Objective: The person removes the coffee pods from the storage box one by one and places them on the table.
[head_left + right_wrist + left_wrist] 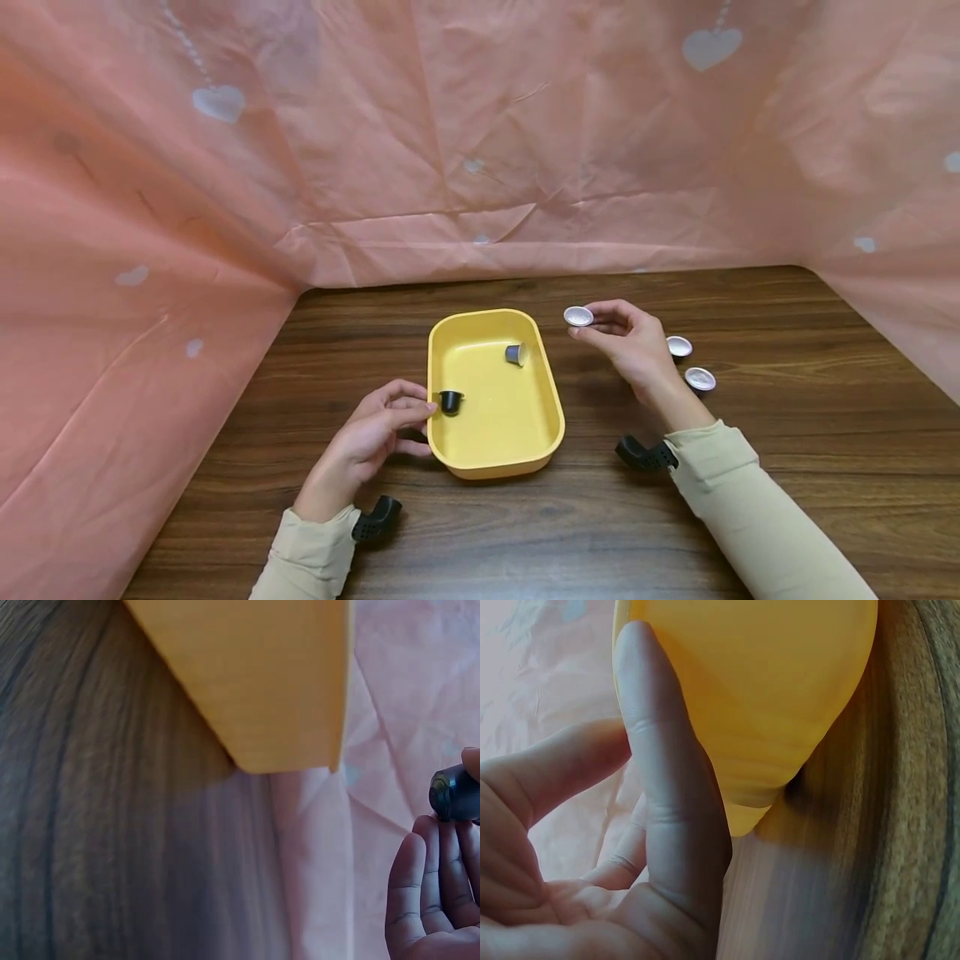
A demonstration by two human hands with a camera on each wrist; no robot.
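Note:
A yellow rectangular tray (491, 425) stands on the wooden table. My left hand (363, 433) pinches its left wall, thumb by the rim; the left wrist view shows the thumb (664, 772) against the yellow side. Right of the tray and above the table, my right hand (633, 346) holds a coffee capsule (578, 316) between thumb and fingers, silver lid facing up. Its dark body (456, 795) shows in the right wrist view. Inside the tray lie a black capsule (451, 402) near the left wall and a grey-blue capsule (514, 354) near the right wall.
Two more capsules, one (678, 347) behind the other (700, 380), stand lid up on the table beyond my right wrist. A pink cloth (480, 150) with pale hearts hangs around the back and sides. Black mounts (378, 518) sit on both wrists.

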